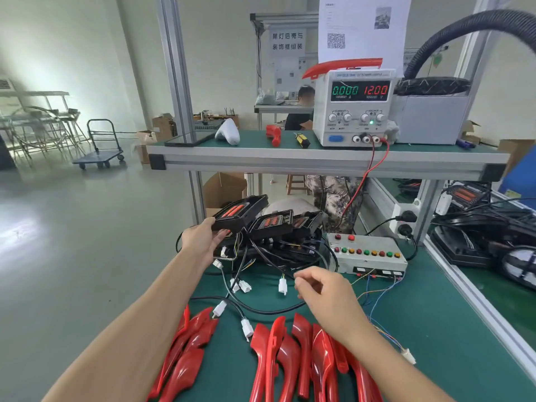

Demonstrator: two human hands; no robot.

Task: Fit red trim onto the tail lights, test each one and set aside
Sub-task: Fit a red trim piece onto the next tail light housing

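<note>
- On the green desk, red trim pieces lie nearest the person.
- Left hand holds a black tail light above the pile.
- Right hand, grip loosely curled, holds nothing, beside a white plug.

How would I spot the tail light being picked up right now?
Find the white bench power supply with glowing digits on the shelf, then drop to the green bench mat below. In the pile of black tail lights, it is the leftmost black housing with a red lens, raised highest and gripped by the left hand.
</note>
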